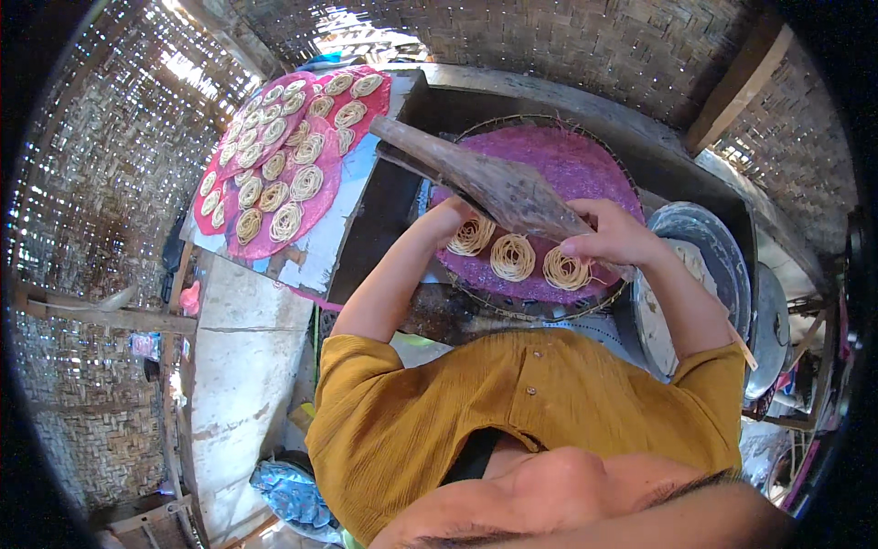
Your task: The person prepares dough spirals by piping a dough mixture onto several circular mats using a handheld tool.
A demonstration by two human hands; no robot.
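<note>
A long, weathered wooden piece [494, 183], broad in the middle and narrower toward its ends, slants over a round woven tray [631, 174] lined with purple mesh [558, 146]. My right hand [617, 235] is closed round its lower right part, thumb on the near side. My left hand [450, 220] is beside the wood's lower edge, and its fingers are hidden there. Along the tray's near side lie three coiled nests of pale noodle strands: a left nest [471, 236], a middle nest [512, 258] and a right nest [566, 269], which is just below my right thumb.
At the left, a table [338, 224] bears pink mesh sheets [259, 240] with many noodle nests [307, 182]. A large basin [700, 220] with pale dough-like stuff stands at the right, near my right forearm. Woven bamboo walls [585, 46] enclose the place.
</note>
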